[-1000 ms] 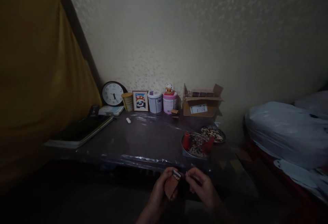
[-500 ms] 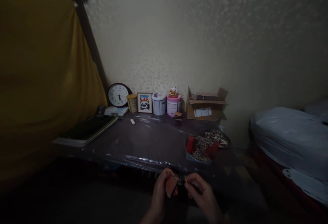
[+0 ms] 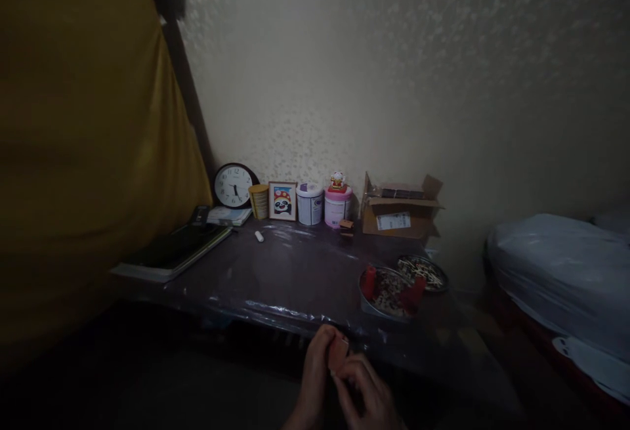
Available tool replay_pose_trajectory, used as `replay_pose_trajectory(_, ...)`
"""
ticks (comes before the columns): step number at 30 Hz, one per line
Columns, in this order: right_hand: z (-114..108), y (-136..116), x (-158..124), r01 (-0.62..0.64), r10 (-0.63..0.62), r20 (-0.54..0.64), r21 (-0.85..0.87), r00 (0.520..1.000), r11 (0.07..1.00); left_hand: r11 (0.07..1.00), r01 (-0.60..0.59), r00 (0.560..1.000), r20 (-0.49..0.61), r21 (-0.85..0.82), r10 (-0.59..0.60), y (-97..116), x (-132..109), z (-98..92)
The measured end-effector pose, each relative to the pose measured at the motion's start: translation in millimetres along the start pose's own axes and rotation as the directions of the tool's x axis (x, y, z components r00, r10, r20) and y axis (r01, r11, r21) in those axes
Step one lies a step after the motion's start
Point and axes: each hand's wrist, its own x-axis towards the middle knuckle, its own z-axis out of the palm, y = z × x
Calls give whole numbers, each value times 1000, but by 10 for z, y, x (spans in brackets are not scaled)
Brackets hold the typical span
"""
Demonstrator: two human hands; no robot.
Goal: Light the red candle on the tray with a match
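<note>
My left hand is closed around a small reddish matchbox, held upright below the front edge of the dark table. My right hand is pressed against the box from the right, fingers pinched together; what they hold is too small and dark to make out. A little beyond the hands, on the table's right part, stands a round metal tin with two red candles in it, and its lid lies just behind.
Along the wall stand a clock, a yellow cup, a framed panda picture, two jars and an open cardboard box. Books lie at the table's left. A yellow curtain hangs left; plastic-covered bedding right.
My right hand has closed in onto the matchbox; both hands sit lower in the picture. The view has drifted left, so the table's objects appear further right.
</note>
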Motion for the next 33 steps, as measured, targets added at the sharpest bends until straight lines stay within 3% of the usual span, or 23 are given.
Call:
replay_pose_trajectory(4,-79,75,67,-26,28,-68,20,997,999,985,-103,995,31,138,100,27,-5,-11)
replay_pose_trajectory(8,-142,197,109,-133,157,-144,166,977,977,985,-53,996,78,166,40,44,-2,4)
replay_pose_trajectory(13,-226,269,152,-341,414,-91,426,906,838,978,-87,983,173,188,54,59,-25,47)
replay_pose_trajectory(18,-371,249,222,-350,434,-70,482,898,803,960,-112,986,152,255,75,36,-5,27)
replay_pose_trajectory(23,-461,314,262,-380,500,-158,473,851,795,993,-36,983,185,113,14,8,3,3)
replay_pose_trajectory(28,-487,329,297,-389,616,-177,635,767,667,997,55,980,193,-59,-42,24,-29,29)
replay_pose_trajectory(30,-500,300,309,-396,633,-147,667,760,631,995,62,983,176,-82,-46,26,-38,37)
replay_pose_trajectory(33,-513,280,314,-405,603,-166,601,781,689,991,83,981,182,-109,-63,29,-48,49)
